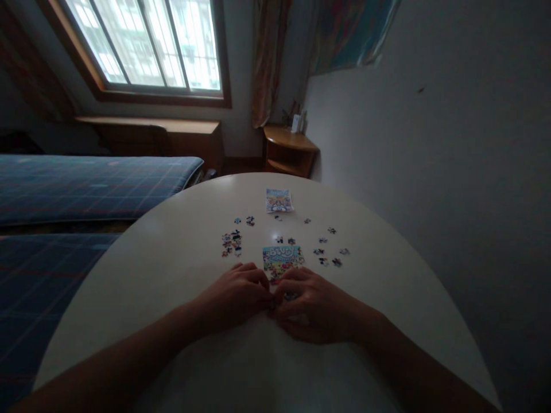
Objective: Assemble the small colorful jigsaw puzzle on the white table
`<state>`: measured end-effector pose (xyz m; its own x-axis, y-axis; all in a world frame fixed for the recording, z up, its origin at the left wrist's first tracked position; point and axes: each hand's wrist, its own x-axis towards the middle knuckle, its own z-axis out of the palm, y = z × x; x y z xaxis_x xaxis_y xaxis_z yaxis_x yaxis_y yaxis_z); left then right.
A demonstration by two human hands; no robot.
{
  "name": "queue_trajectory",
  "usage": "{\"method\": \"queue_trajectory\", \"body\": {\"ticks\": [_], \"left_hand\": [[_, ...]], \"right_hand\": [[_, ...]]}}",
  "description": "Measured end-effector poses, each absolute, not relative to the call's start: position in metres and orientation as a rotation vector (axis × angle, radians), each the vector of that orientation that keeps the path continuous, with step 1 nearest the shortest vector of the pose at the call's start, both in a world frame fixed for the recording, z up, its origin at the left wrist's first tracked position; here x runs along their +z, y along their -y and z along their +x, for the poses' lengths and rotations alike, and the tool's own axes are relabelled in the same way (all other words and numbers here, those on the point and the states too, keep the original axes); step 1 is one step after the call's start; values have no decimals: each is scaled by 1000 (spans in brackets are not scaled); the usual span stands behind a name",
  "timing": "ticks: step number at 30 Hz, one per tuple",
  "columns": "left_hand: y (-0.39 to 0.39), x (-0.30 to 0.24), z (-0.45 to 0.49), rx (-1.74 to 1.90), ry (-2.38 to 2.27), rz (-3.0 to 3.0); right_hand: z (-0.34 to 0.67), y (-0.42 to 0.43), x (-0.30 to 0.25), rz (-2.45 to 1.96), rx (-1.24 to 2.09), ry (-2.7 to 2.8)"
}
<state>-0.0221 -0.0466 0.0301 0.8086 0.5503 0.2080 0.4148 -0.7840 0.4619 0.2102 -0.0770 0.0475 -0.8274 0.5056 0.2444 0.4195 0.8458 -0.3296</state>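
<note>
Both my hands rest together on a round white table [172, 269], at the near edge of a partly built colourful jigsaw puzzle [283, 258]. My left hand [235, 295] is curled, its fingertips pressed at the puzzle's lower left corner. My right hand [312, 307] is curled too, its fingers meeting the left hand's over the puzzle's lower edge, where a small piece seems pinched. Loose puzzle pieces lie in a cluster to the left [231, 242] and scattered to the right [329, 252]. A small picture card [279, 201] lies farther back.
A bed with a blue plaid cover [86, 183] stands left of the table. A wooden corner shelf [288, 149] and a low wooden bench [150, 135] sit under the window. A grey wall runs along the right.
</note>
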Motion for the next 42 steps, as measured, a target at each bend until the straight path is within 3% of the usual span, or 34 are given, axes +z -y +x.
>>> {"method": "queue_trajectory", "body": {"ticks": [15,20,22,25,34,42], "left_hand": [[39,45,-33,422,-508,2717],[22,49,-53,616,-1123,2726],[16,51,-62,542,-1578,2610],[11,55,-70,331,-1865,2450],[6,51,-70,111,-1888,2298],[10,50,-74,236,-1752,2335]], "right_hand": [[210,76,51,-679,359,2686],[211,76,48,-682,363,2668],[211,76,46,-677,368,2649],[212,76,45,-677,372,2636],[210,76,48,-646,349,2632],[220,75,56,-713,364,2578]]}}
